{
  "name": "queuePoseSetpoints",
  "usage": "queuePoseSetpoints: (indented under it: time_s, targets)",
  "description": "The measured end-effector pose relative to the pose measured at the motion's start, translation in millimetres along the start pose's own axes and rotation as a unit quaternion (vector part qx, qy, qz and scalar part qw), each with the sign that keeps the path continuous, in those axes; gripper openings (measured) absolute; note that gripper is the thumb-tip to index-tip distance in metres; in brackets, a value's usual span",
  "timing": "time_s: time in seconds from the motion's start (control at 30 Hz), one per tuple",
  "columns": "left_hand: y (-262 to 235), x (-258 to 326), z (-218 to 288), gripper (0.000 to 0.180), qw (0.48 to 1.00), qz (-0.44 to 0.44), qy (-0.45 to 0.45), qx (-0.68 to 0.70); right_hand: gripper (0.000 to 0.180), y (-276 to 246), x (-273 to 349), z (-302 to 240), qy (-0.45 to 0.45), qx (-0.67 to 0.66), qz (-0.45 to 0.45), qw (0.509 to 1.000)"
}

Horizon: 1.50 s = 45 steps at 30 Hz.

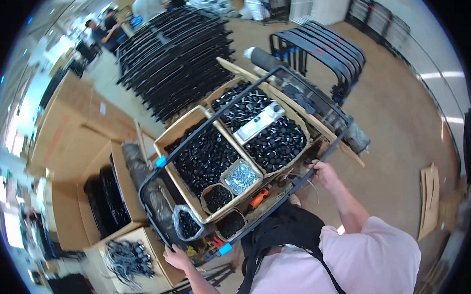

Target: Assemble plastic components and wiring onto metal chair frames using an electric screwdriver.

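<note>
I hold a large black metal tube frame (244,95) level over two cardboard boxes. My left hand (176,257) grips its near left corner, beside a blue clip (225,248). My right hand (323,174) grips the near bar on the right side. Another blue clip (161,161) sits on the frame's left bar. Below the frame, the left cardboard box (179,129) and the right cardboard box (298,154) are full of small black caps (205,158).
A small box of silver screws (240,177) and round tubs of black parts (216,198) rest in the left box. Stacked black frames (175,56) lie behind, more curved frames (320,45) at the right. People stand far back left (104,32). Open cartons (107,198) sit left.
</note>
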<state>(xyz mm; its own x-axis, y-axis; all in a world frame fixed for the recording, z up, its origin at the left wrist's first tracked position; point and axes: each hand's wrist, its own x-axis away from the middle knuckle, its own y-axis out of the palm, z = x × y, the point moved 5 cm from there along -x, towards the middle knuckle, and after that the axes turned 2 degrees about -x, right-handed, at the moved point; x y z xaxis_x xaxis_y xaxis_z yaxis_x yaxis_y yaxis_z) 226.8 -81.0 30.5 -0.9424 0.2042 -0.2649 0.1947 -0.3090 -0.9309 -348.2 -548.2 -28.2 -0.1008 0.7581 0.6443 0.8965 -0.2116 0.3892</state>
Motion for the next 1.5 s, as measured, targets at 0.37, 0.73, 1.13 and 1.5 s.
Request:
queuePoseSetpoints:
  time_s: [0.37, 0.73, 1.13, 1.5]
  targets:
    - [-20, -3, 82, 0.049, 0.996, 0.063, 0.050, -0.035, 0.042, -68, -99, -40, -0.127, 0.729, 0.051, 0.671]
    - [-19, 151, 405, 0.019, 0.868, -0.261, 0.293, 0.304, 0.036, -51, -160, -18, -0.065, 0.855, -0.051, 0.513]
    - [3, 280, 648, 0.026, 0.663, -0.529, 0.363, 0.385, 0.028, -89, 55, -193, -0.090, 0.820, -0.174, 0.538]
    - [-81, 397, 821, 0.040, 0.402, -0.618, 0.455, 0.499, 0.038, -29, 108, -370, -0.192, 0.747, -0.049, 0.635]
